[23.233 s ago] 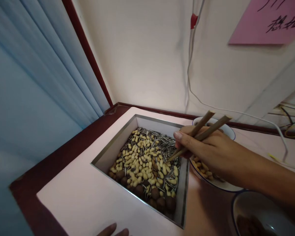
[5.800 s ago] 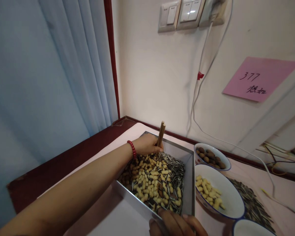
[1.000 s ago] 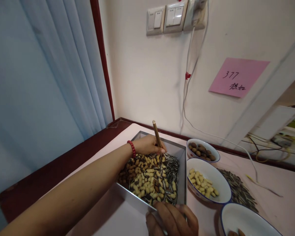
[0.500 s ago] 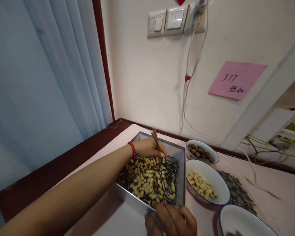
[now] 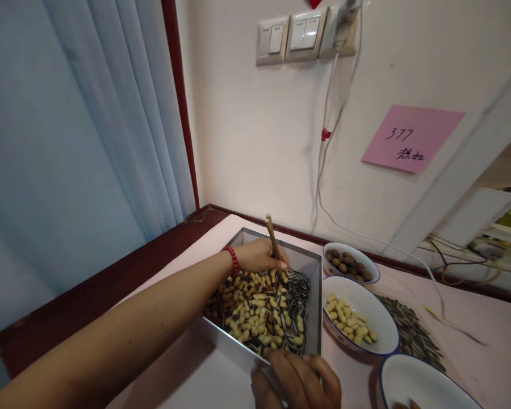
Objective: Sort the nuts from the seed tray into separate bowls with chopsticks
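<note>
A steel tray (image 5: 317, 307) holds mixed peanuts, striped sunflower seeds and brown nuts (image 5: 259, 309). My left hand (image 5: 258, 257), with a red bead bracelet (image 5: 232, 261) on the wrist, reaches over the tray's far side. It grips a pair of wooden chopsticks (image 5: 272, 234), whose tips dip into the seeds near the back wall. My right hand (image 5: 298, 382) clasps the tray's near edge at the bottom of the view.
Right of the tray stand a white bowl of brown nuts (image 5: 329, 257), a bowl of peanuts (image 5: 385, 341) and a third bowl (image 5: 426, 386). Sunflower seeds (image 5: 413, 332) lie heaped on the table. A white cable (image 5: 323, 170) hangs down the wall. A blue curtain (image 5: 89, 142) hangs at left.
Long before, my right hand held the chopsticks; now my left hand does and my right grips the tray. In the last second the chopsticks shifted only slightly.
</note>
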Demonstrator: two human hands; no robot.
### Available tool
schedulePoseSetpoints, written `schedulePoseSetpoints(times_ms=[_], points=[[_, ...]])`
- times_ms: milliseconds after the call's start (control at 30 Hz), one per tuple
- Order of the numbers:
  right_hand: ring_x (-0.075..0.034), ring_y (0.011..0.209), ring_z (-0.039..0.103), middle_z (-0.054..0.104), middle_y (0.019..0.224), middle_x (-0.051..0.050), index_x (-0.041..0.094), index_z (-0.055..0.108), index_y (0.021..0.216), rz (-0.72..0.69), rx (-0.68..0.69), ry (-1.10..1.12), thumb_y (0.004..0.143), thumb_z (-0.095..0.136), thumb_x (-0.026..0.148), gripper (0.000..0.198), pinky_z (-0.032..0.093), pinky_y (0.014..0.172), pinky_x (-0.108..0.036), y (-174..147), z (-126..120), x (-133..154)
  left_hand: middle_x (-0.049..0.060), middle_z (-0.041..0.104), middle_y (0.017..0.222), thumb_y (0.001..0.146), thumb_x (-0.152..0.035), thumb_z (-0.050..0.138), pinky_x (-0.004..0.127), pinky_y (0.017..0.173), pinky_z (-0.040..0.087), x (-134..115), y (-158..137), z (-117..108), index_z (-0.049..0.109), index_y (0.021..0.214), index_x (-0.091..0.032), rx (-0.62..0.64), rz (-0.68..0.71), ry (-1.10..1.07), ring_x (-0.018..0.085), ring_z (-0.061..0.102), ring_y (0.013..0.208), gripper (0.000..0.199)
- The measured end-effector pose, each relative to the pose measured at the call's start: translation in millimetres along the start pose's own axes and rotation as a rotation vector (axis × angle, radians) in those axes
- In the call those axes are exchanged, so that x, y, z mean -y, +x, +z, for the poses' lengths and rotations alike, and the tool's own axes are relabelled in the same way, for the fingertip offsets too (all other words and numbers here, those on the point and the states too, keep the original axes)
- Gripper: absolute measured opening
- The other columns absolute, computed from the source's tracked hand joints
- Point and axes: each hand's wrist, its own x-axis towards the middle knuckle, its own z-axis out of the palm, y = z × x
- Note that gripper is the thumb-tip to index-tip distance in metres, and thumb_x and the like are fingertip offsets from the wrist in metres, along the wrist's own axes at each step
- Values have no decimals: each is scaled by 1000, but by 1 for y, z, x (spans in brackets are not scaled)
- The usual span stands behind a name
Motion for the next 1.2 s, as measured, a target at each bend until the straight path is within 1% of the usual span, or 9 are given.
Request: schedulePoseSetpoints(times_ms=[133,200,367,500,667,800,1000,1133,1200], points=[[-10,78,63,69,79,5,24,62,73,-1,4,0,85,59,16,14,43,87,-32,0,-1,-1,2,72,72,81,-26,69,25,65,50,1,1,0,78,85,-18,-33,-54,-62,17,64,68,13],[-10,77,63,69,79,5,23,62,72,-18,11,-1,85,58,16,15,43,88,-33,1,-3,-3,2,70,68,81,-28,69,25,61,50,1,2,0,77,83,-17,-46,-80,-103,16,63,64,14],[-10,79,64,71,83,5,24,63,74,-108,91,-5,83,63,16,12,43,87,-32,3,-7,-8,5,74,78,80,-35,73,28,67,54,1,2,-1,75,85,-16,-69,-128,-191,18,68,71,20],[-10,78,63,69,81,4,23,62,69,-24,32,14,86,59,13,19,43,89,-33,5,-4,-2,8,76,84,79,-39,78,29,71,57,-6,-2,-7,75,88,-14,-157,-136,-282,17,70,74,27],[-13,85,61,69,80,1,22,64,65,-15,32,42,91,54,12,30,39,89,-37,7,-3,1,11,78,92,76,-44,83,30,79,58,-20,-9,-18,75,95,-13,-295,-43,-513,20,73,86,38],[-14,89,60,71,82,0,22,67,67,-24,90,48,93,54,11,31,37,89,-38,7,-5,0,14,78,95,77,-42,83,30,78,59,-30,-10,-17,74,97,-10,-348,22,-630,20,74,85,39],[-13,86,59,70,80,1,20,63,63,-10,76,27,91,56,10,30,38,87,-37,9,-5,0,12,78,98,81,-40,79,30,78,59,-54,1,17,75,98,-13,-275,109,-704,22,74,92,32],[-14,86,59,69,80,0,20,63,64,-19,68,19,91,54,10,31,38,89,-38,9,-5,1,9,78,94,79,-44,80,30,74,59,-57,8,43,77,97,-15,-115,56,-613,20,74,83,34],[-13,86,59,69,81,0,20,63,63,-11,62,26,90,55,9,30,38,89,-37,8,-4,1,8,77,92,78,-46,80,29,72,59,-55,9,46,77,97,-16,-100,30,-584,19,74,81,36]])
